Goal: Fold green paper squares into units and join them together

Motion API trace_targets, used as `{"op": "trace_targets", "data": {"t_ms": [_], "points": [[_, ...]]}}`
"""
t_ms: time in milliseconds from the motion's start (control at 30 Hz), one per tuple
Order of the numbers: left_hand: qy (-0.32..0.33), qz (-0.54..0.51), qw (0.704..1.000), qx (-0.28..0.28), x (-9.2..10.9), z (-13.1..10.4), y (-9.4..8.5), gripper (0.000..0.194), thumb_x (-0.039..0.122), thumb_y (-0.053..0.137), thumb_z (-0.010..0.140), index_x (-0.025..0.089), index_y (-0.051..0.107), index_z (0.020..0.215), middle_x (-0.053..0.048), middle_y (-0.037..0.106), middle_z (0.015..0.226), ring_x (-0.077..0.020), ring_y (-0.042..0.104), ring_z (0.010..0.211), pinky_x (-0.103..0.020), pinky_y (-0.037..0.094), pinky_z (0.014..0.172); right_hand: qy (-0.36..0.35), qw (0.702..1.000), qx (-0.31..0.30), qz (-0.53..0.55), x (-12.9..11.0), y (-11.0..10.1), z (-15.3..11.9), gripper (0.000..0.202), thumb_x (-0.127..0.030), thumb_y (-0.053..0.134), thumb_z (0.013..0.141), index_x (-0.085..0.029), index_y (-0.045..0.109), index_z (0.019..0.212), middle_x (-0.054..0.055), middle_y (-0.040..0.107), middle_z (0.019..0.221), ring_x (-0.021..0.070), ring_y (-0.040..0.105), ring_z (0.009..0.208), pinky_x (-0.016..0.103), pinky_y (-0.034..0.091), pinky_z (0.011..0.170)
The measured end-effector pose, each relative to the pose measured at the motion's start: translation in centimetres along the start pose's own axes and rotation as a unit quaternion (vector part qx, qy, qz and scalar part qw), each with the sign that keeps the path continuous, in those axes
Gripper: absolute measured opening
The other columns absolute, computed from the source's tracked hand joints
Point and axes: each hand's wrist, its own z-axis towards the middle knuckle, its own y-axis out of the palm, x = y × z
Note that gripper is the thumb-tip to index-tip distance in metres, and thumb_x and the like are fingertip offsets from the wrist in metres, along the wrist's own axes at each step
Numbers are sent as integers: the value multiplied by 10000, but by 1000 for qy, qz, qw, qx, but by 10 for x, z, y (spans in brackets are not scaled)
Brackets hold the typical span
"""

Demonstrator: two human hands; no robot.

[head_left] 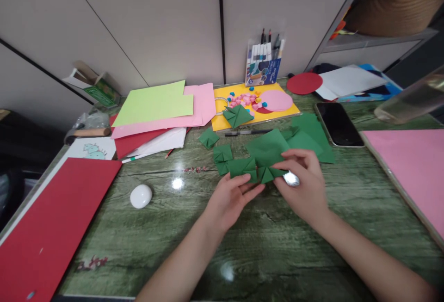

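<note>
My left hand (229, 200) grips a folded dark green paper piece (242, 168) between thumb and fingers, just above the table. Beside it, my right hand (305, 181) pinches a second folded green paper (266, 174) with a triangular pleat. The two papers are close together; whether they are joined I cannot tell. Behind my hands lie a green paper sheet (267, 147) and more green paper (308, 131). Small folded green pieces lie to the left, one a square (208, 138), another a pleated piece (222, 153). A further folded green piece (237, 115) rests on the yellow pad.
Pink pom-poms (244, 100) lie on the yellow pad (222, 123). A pen (248, 132) lies before it. Markers (263, 64) stand behind. A phone (339, 124) and pink sheet (409, 168) are right; red card (62, 218), white round object (141, 196) and lime paper (152, 105) are left.
</note>
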Motion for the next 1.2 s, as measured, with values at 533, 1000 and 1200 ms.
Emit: {"op": "trace_targets", "data": {"t_ms": [533,1000,1200], "points": [[32,37,998,32,3,3,-2,165,109,683,667,144,642,823,-33,690,849,-123,631,761,-309,489,850,210,927,-130,284,11,6,3,126,-335,599,782,-212,614,760,74,569,1073,222,524,1079,323,466,811],[71,135,988,5,3,2,-3,228,180,756,606,134,685,818,-79,690,938,-180,621,865,-365,465,876,65,991,-93,64,1,-8,4,48,-257,559,819,-242,604,815,30,546,889,195,548,920,323,444,773],[84,165,983,9,2,5,-5,284,198,761,604,115,683,865,-96,686,923,-181,621,837,-355,497,824,4,998,-60,24,-3,-11,4,64,-217,552,820,-246,601,849,35,548,892,188,560,883,320,457,756]]}}
